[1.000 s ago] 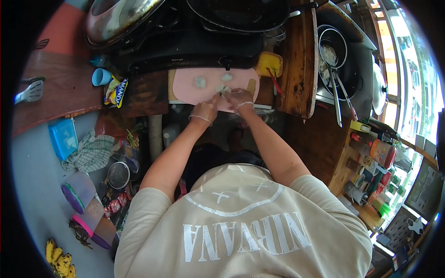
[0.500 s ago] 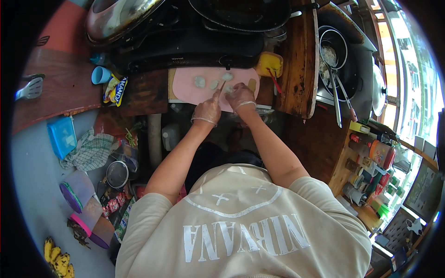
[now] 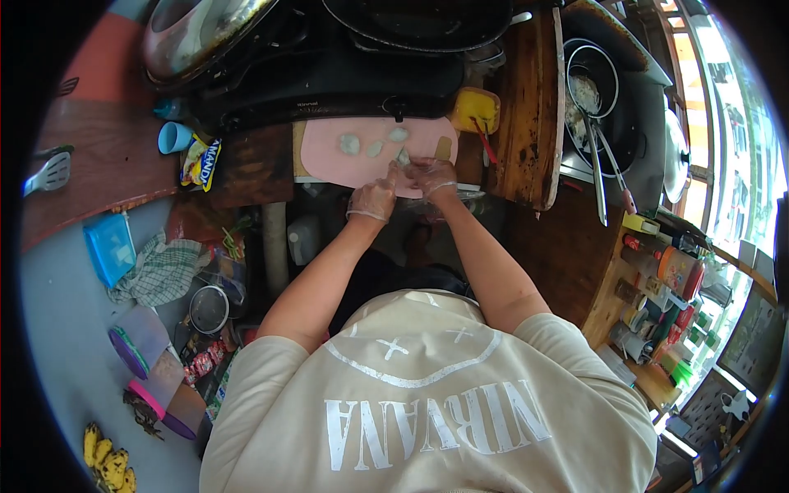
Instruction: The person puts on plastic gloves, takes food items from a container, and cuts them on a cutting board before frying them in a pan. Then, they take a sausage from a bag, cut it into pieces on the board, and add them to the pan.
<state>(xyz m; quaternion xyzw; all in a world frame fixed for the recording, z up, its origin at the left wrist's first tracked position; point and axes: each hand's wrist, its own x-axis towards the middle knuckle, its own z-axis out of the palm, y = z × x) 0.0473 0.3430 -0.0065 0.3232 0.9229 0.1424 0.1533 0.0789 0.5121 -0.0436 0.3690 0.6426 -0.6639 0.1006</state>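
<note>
Pale piece [image 3: 403,155] resting on the pink board [image 3: 329,167], near its lower edge, at both hands' fingertips. Left hand [image 3: 374,200] curling its fingers together; right hand [image 3: 432,176] bending close, grip unclear. Three whitish lumps [image 3: 350,145] lying alongside; stove [image 3: 329,90] standing behind.

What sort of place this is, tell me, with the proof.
Most likely a kitchen, at home or in a small food stall: a stove with a black pan on it, and a pink board bearing pale pieces, probably food.
</note>
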